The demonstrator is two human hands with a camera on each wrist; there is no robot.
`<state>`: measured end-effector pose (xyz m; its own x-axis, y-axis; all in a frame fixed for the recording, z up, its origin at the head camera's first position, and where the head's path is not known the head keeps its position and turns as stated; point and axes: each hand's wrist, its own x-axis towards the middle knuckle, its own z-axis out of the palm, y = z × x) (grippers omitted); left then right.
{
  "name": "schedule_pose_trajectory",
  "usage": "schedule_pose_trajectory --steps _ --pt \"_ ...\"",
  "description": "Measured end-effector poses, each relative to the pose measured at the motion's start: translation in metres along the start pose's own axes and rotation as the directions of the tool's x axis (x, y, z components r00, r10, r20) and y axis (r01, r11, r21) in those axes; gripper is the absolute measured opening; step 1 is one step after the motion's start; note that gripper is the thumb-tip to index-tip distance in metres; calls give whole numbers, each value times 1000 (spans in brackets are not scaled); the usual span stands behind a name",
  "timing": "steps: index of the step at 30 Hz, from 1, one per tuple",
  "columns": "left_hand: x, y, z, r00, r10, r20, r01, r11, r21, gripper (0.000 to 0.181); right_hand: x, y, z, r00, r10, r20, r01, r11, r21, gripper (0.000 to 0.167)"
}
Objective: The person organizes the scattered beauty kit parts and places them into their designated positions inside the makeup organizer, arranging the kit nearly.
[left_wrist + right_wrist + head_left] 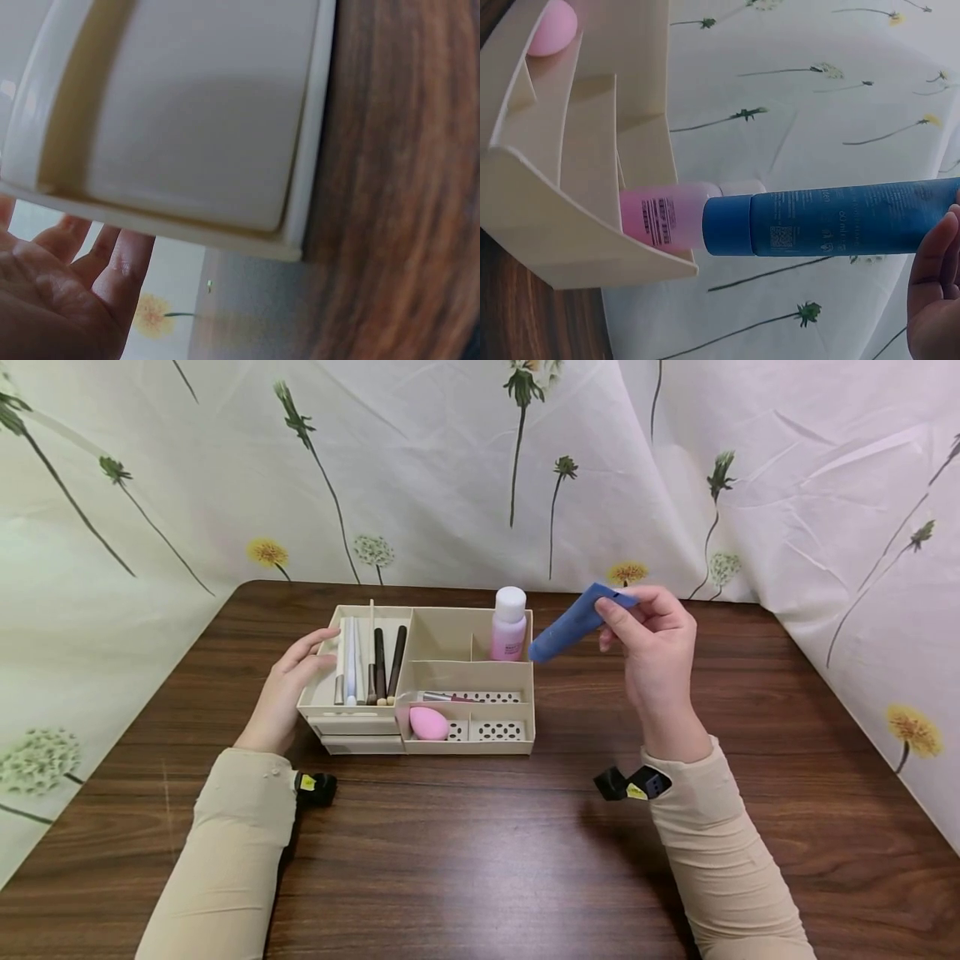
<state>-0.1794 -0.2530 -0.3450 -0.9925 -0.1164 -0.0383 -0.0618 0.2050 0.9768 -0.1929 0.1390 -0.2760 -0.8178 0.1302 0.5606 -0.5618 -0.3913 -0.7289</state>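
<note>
A blue squeeze tube [572, 625] is pinched at its flat end by my right hand [660, 652]. Its cap [728, 226] points down and left, beside the right wall of a cream desktop organizer [534, 718]. My left hand [283, 693] rests against the organizer's left side, with fingers over the rim. In the organizer's back right compartment stands a pink bottle [508, 631] with a white cap. Several brushes and pencils [380, 664] lie in the left section. A pink makeup sponge [429, 724] sits in a front compartment, and a slim tube [447, 697] lies behind it.
The organizer stands on a dark wood table [480, 860], left of its middle. Two drawers [356, 725] show at its front left. Behind the table hangs a white cloth [435, 468] printed with dandelions. Each wrist carries a small black camera [318, 788].
</note>
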Motion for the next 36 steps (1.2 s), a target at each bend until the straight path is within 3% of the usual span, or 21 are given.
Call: schedule_pose_trajectory --steps 17,36 --pt "0 -3 -1 1000 -1 -5 1 1000 -20 43 -16 12 27 986 96 136 -82 991 -101 36" --pt "0 -1 1 1000 21 -10 -22 999 -29 43 12 28 67 960 163 226 -134 981 -139 31"
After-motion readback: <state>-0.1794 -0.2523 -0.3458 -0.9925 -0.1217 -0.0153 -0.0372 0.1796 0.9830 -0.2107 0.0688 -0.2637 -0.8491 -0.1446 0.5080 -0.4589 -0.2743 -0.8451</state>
